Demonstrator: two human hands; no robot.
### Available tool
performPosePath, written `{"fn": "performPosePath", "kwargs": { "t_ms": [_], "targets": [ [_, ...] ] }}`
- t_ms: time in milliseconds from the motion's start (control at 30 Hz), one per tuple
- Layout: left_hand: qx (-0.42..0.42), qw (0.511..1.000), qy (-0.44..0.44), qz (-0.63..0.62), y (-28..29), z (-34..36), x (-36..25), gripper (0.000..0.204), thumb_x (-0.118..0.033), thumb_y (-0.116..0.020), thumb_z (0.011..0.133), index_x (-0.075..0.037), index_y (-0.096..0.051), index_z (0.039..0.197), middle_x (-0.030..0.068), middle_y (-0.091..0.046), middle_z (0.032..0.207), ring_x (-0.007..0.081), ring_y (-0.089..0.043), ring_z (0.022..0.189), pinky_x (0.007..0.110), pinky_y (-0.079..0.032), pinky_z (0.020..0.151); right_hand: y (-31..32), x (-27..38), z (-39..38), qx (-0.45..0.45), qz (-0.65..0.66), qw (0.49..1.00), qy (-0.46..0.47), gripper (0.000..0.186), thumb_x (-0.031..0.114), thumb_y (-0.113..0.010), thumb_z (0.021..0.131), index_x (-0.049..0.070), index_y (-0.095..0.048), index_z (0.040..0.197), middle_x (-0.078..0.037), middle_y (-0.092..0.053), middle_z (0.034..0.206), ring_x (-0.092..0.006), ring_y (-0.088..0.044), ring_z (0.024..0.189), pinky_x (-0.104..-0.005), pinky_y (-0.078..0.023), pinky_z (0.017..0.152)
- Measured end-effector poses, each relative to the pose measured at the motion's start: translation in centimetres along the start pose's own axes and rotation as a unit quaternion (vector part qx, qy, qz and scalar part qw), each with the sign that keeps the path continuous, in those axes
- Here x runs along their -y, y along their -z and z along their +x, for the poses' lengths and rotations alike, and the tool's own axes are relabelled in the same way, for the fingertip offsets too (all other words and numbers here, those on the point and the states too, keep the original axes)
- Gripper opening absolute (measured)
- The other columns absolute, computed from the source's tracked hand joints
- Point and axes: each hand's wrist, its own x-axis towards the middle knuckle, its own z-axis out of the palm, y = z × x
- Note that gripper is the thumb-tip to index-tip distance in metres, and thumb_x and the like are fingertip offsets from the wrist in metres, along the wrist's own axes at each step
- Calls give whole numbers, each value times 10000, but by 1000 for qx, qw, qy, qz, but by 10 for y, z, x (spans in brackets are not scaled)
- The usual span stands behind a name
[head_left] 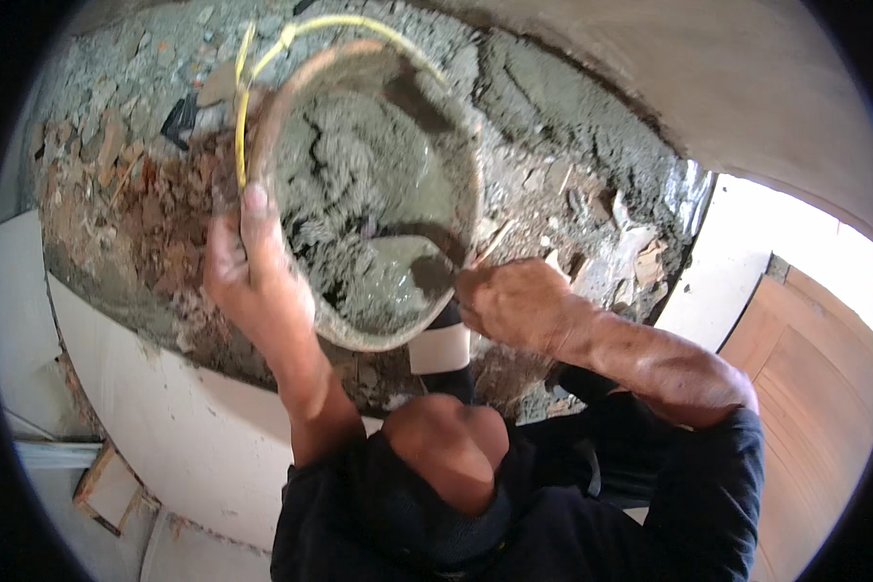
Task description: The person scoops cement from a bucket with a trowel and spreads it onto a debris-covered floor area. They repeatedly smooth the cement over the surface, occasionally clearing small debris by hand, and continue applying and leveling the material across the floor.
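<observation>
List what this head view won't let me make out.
- Head view: the bucket's bottom, covered by the wet grey mix.
- Head view: whatever the right hand grips, mostly hidden by the closed fist itself.
- Head view: the wooden panel's outer part, cut off by the dark lens rim.

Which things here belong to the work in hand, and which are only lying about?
In use:
- bucket, left hand on its rim, right hand at the opposite side
- wet grey mix inside

Seemingly lying about:
- rubble
- black scrap
</observation>
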Motion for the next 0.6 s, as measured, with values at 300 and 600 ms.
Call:
{"fn": "performPosePath", "kwargs": {
  "t_ms": [300,600],
  "targets": [
    [-65,998,7,1,29,25,17,320,-294,-649,916,-6,-618,779,11,-549,710,80,-451,685,238,-356,601,45,-53,-50,-51,298,953,-8,354,306,-507,913,-24,-636,917,-137,-633,616,-200,-603,483,-379,-512,441],
    [-89,995,34,-33,37,33,25,353,-297,-586,954,3,-575,768,0,-499,716,101,-429,704,244,-375,680,61,-142,14,-308,-61,887,-340,387,413,-474,961,55,-570,1070,-184,-629,897,-299,-644,722,-431,-528,616]
  ]
}}
